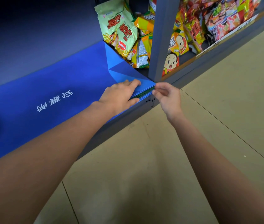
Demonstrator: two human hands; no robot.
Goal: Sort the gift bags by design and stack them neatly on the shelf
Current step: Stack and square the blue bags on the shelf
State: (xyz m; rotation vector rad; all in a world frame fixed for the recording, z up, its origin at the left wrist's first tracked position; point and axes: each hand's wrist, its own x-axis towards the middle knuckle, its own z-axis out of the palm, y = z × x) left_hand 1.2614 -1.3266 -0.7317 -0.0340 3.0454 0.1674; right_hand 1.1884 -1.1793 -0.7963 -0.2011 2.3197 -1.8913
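Looking down at a flat stack of blue paper gift bags (47, 88) with white characters printed on the top one, lying on the bottom board of a dark grey metal shelf (123, 117). The stack fills the bay out to the left of both hands and its near right corner sits right between them.

The left hand (120, 96) lies on top of that corner, fingers fairly straight and pressing down, thumb along the front edge of the stack. You can see thin green edges (142, 95) peeking out among the blue layers just past its fingertips, so not every bag in there is the same colour.

The right hand (166, 97) is just beside the corner, fingers curled, thumb and forefinger pinching the very tip of the stack's edge. Both bare forearms reach in from the bottom of the view.

The top bag's folded bottom flap (120, 62) sticks up just beyond the left hand, leaning against pale green snack packets (116, 26). Past the right hand there's a grey upright post (163, 38), and beyond it, further right, a pile of red and yellow snack packets (208, 26). Beige tiled floor (144, 175) is under both arms.
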